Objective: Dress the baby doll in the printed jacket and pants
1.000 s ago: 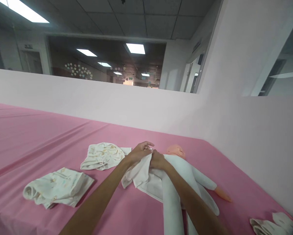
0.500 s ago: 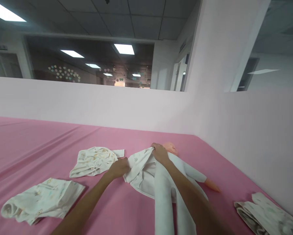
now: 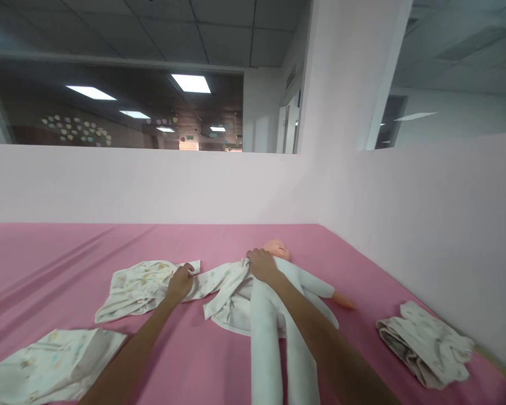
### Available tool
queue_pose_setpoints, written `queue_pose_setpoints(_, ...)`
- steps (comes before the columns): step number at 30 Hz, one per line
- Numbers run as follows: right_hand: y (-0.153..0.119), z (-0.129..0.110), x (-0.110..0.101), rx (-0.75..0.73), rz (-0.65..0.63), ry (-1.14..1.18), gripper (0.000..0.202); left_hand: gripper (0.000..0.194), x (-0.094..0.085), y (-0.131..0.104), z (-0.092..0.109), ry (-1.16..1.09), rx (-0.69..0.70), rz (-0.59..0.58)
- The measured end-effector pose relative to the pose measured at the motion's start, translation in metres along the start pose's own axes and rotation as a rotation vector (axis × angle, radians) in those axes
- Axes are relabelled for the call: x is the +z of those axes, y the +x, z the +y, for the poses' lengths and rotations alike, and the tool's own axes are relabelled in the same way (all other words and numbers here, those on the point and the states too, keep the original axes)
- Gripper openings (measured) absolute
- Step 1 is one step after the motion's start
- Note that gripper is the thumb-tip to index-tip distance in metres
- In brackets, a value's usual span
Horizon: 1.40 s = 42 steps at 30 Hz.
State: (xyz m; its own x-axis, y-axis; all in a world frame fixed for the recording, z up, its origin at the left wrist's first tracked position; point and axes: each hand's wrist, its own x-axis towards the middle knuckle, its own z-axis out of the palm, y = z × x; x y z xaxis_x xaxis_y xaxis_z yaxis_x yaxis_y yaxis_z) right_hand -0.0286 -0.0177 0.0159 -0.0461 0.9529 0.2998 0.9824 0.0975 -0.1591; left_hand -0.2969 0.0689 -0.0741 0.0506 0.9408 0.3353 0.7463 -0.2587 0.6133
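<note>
A baby doll [image 3: 266, 326] with a white cloth body lies on its back on the pink sheet, its head [image 3: 278, 248] toward the wall. Under and beside its left-hand side in view spreads a white printed baby shirt [image 3: 229, 315], opened out, one sleeve [image 3: 213, 281] stretched to the left. My left hand [image 3: 180, 283] is closed at that sleeve's far end, over the edge of a second printed garment [image 3: 134, 287]. At the doll's shoulder, just below the head, my right hand [image 3: 262, 265] grips the shirt's upper edge. Its fingertips are partly hidden.
A folded printed garment [image 3: 54, 363] lies at the near left, and a folded stack [image 3: 425, 344] at the right by the wall. The pink sheet [image 3: 185, 360] meets white walls [image 3: 151, 185] with windows above, forming a corner at the right.
My left hand has moved left and slightly up from the shirt's front, and the sleeve now lies extended toward it. My right hand stays at the doll's shoulder. The view has shifted right.
</note>
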Motion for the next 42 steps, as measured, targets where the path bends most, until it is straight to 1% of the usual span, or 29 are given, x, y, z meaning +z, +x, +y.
queue_pose_setpoints(3,-0.022,0.013,-0.010,0.041,0.061,0.038,0.020,0.021,-0.003,-0.003,-0.001,0.077,0.079,0.071)
queue_pose_setpoints(6,-0.062,0.044,-0.023,0.163,0.111,0.055,0.026,0.022,-0.013,-0.008,0.008,0.110,0.130,0.150)
queue_pose_setpoints(8,-0.099,0.073,-0.031,0.272,0.117,0.049,0.028,0.023,-0.018,-0.012,0.022,0.105,0.171,0.188)
queue_pose_setpoints(10,-0.139,0.101,-0.033,0.365,0.109,0.042,0.025,0.023,-0.018,-0.018,0.044,0.087,0.229,0.189)
queue_pose_setpoints(12,-0.178,0.121,-0.031,0.434,0.082,0.041,0.023,0.024,-0.013,-0.024,0.074,0.064,0.313,0.144)
queue_pose_setpoints(13,-0.196,0.126,-0.028,0.453,0.066,0.045,0.022,0.024,-0.008,-0.027,0.092,0.055,0.364,0.106)
queue_pose_setpoints(15,-0.226,0.127,-0.022,0.451,0.049,0.060,0.020,0.026,0.004,-0.032,0.132,0.048,0.477,0.018)
queue_pose_setpoints(17,-0.245,0.118,-0.016,0.416,0.054,0.089,0.016,0.027,0.018,-0.034,0.174,0.058,0.600,-0.084)
queue_pose_setpoints(19,-0.253,0.106,-0.015,0.391,0.065,0.128,0.013,0.028,0.036,-0.034,0.217,0.090,0.734,-0.225)
queue_pose_setpoints(21,-0.250,0.100,-0.015,0.436,0.087,0.157,0.016,0.030,0.055,-0.035,0.255,0.144,0.849,-0.364)
queue_pose_setpoints(23,-0.241,0.101,-0.016,0.512,0.111,0.174,0.021,0.034,0.076,-0.036,0.286,0.223,0.929,-0.505)
queue_pose_setpoints(25,-0.229,0.108,-0.016,0.548,0.124,0.190,0.021,0.046,0.097,-0.038,0.308,0.324,0.963,-0.638)
queue_pose_setpoints(27,-0.217,0.114,-0.013,0.539,0.119,0.215,0.017,0.058,0.115,-0.040,0.319,0.434,0.973,-0.734)
queue_pose_setpoints(28,-0.213,0.116,-0.012,0.524,0.114,0.235,0.016,0.062,0.123,-0.041,0.322,0.484,0.974,-0.759)
queue_pose_setpoints(30,-0.209,0.114,-0.010,0.472,0.100,0.294,0.017,0.064,0.132,-0.042,0.323,0.565,0.974,-0.767)
queue_pose_setpoints(32,-0.212,0.109,-0.008,0.412,0.093,0.349,0.014,0.058,0.136,-0.041,0.321,0.615,0.971,-0.748)
queue_pose_setpoints(33,-0.216,0.106,-0.008,0.395,0.093,0.367,0.018,0.053,0.136,-0.040,0.320,0.629,0.972,-0.741)
queue_pose_setpoints(35,-0.225,0.100,-0.005,0.405,0.106,0.369,0.029,0.043,0.132,-0.038,0.317,0.633,0.983,-0.735)
queue_pose_setpoints(38,-0.236,0.093,0.003,0.431,0.130,0.305,0.035,0.041,0.121,-0.033,0.314,0.603,1.002,-0.727)
queue_pose_setpoints(40,-0.238,0.090,0.009,0.402,0.137,0.245,0.029,0.041,0.113,-0.030,0.312,0.576,1.008,-0.714)
queue_pose_setpoints(42,-0.236,0.088,0.013,0.370,0.133,0.192,0.013,0.041,0.106,-0.029,0.310,0.555,1.010,-0.697)
